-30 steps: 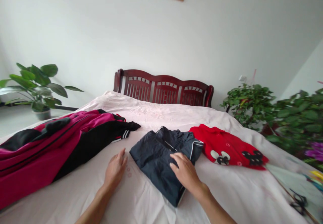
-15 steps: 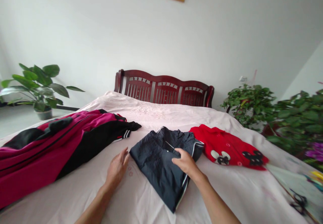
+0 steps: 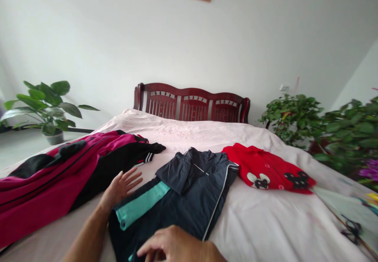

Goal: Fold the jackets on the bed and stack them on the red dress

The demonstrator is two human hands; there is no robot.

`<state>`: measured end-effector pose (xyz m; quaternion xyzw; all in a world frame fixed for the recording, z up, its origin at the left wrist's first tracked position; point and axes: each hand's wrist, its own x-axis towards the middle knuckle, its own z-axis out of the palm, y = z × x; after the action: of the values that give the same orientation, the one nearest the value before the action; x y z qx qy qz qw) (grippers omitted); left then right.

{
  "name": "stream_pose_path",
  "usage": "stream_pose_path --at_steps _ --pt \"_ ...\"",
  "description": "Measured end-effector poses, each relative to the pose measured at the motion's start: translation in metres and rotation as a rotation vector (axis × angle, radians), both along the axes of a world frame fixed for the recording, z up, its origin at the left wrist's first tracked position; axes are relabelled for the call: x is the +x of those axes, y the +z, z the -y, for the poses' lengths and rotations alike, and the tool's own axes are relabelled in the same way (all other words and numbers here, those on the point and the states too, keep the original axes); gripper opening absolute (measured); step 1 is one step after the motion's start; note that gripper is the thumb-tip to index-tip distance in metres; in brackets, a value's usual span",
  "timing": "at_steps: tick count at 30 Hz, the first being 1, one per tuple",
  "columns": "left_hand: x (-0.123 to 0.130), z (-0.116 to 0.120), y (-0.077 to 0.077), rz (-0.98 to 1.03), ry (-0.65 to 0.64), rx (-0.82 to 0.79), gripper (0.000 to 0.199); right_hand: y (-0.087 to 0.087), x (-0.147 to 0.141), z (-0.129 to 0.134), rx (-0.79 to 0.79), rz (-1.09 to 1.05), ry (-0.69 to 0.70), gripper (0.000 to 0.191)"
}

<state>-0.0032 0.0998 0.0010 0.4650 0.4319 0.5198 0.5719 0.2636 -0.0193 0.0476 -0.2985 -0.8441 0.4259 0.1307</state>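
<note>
A dark navy jacket (image 3: 189,199) with white piping and a turquoise band (image 3: 144,205) lies across the bed, its lower part spread toward me. My left hand (image 3: 124,185) is beside its left edge, fingers spread, holding nothing. Over the jacket's near end is my right hand (image 3: 174,246), fingers curled downward; what is under them is mostly hidden. A magenta and black garment (image 3: 85,167) lies to the left. Touching the jacket's upper right side is a red garment (image 3: 265,167) with mouse-like figures.
The pale bedsheet (image 3: 248,222) extends to a dark wooden headboard (image 3: 193,104). A potted plant (image 3: 54,104) stands at left, leafy plants (image 3: 292,116) at right. Dark-framed glasses (image 3: 351,228) lie on a pale surface at the right edge.
The jacket's lower part has unfolded toward me, exposing the turquoise band. My right hand has moved down and nearer, and my left hand has shifted left with its fingers spread wider.
</note>
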Motion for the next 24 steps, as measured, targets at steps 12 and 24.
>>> stream_pose_path --at_steps 12,24 --pt "0.052 0.01 0.029 -0.844 -0.105 0.317 0.057 -0.034 0.115 -0.101 0.378 0.194 -0.884 0.051" --pt "0.124 -0.049 0.027 -1.308 0.035 0.338 0.024 -0.025 0.141 -0.12 0.479 0.539 -0.842 0.025"
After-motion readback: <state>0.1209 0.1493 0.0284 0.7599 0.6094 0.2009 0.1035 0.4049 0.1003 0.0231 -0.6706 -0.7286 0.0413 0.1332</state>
